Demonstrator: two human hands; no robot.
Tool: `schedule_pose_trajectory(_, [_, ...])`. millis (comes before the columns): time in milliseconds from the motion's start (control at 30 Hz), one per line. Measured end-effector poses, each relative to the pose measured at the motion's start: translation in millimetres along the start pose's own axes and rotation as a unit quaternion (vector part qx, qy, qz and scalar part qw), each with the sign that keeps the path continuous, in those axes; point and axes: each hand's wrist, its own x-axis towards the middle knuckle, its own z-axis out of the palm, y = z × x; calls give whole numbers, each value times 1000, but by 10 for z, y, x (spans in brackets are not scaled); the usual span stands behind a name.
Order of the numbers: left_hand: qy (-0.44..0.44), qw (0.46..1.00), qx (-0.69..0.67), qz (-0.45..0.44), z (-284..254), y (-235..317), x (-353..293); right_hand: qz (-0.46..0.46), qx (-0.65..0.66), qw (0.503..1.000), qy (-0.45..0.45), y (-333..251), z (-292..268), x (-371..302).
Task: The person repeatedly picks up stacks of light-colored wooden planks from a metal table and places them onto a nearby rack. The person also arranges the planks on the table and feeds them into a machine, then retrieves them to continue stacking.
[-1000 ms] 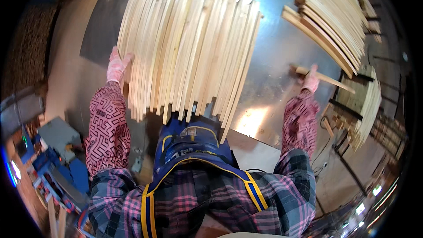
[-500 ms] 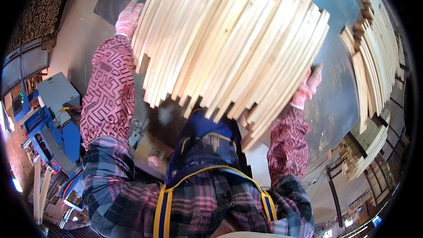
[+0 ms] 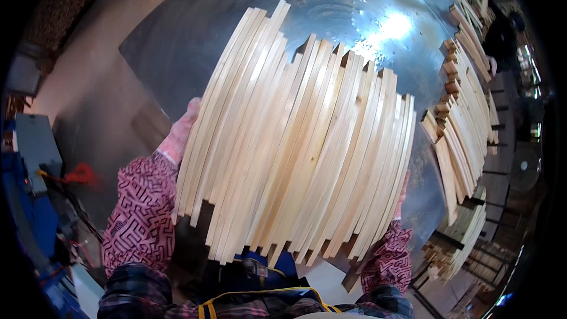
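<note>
Both hands clamp a wide bundle of pale wooden slats point(image 3: 295, 136) from either side, above the shiny metal counter point(image 3: 331, 6): the left hand point(image 3: 182, 127) flat against the left edge, the right hand point(image 3: 403, 192) mostly hidden behind the right edge. Squeezing evenly inward should keep the uneven ends from fanning; another stack point(image 3: 463, 106) lies just right.

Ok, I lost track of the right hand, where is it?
Head view, right side: the right hand presses the right edge of the bundle of wooden slats, mostly hidden behind it.
</note>
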Motion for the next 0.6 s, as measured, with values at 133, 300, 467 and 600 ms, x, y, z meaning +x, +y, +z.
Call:
schedule_pose_trajectory(133, [59,996,48,-36,-127,-629,-690,-4,-50,998,44,55,-119,-229])
schedule_pose_trajectory(300, [68,977,-197,-43,143,-1814,-1691,-29,-181,979,93,64,-407,-519])
schedule_pose_trajectory(467, [256,963,-79,-13,201,-2620,-2252,-44,-369,920,126,78,-360,-447])
schedule_pose_trajectory(600, [198,926,-288,144,471,-2794,-2598,-20,-511,858,48,608,111,36])
